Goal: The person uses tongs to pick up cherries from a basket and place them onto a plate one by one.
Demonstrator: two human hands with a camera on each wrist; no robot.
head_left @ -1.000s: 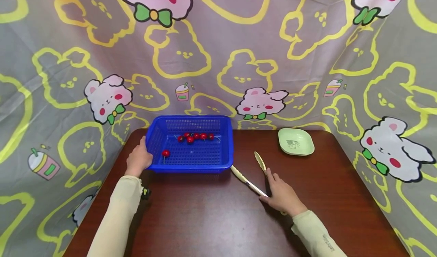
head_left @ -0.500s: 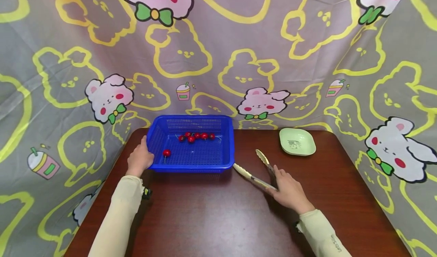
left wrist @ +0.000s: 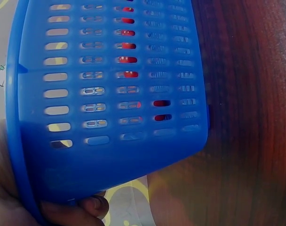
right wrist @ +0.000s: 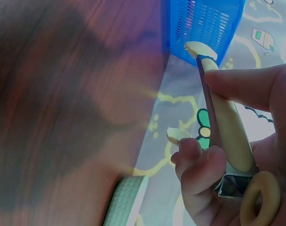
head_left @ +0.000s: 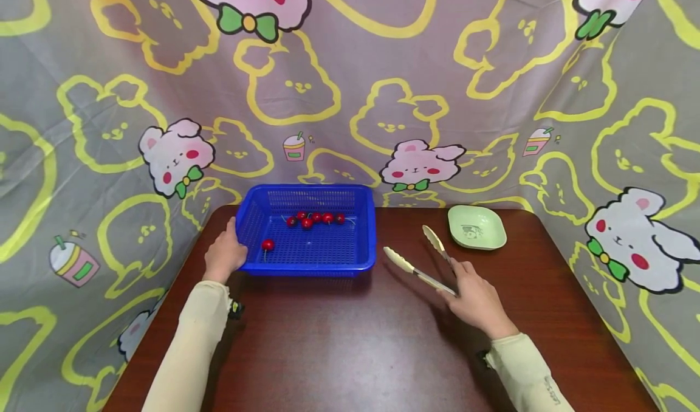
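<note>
A blue mesh basket [head_left: 306, 270] stands on the table towards the back left. Inside lie several red cherries [head_left: 307, 223] in a group at the far side and one cherry [head_left: 267, 244] at the near left. My left hand [head_left: 224, 255] grips the basket's left rim; in the left wrist view its fingers [left wrist: 72, 214] curl round the rim. My right hand [head_left: 481, 302] holds tongs [head_left: 432, 280] with pale scalloped tips. The tongs' arms are spread, with nothing between them, above the table right of the basket. In the right wrist view thumb and fingers hold the tongs' arms [right wrist: 230, 132].
A pale green square dish [head_left: 488, 226] with a printed picture sits at the back right, just beyond the tongs. The brown wooden table [head_left: 328, 339] is bordered at the back and sides by a patterned cloth [head_left: 339, 65].
My right hand has moved to the right with the tongs, away from the basket and nearer the green dish. The left hand, basket and cherries have stayed in place.
</note>
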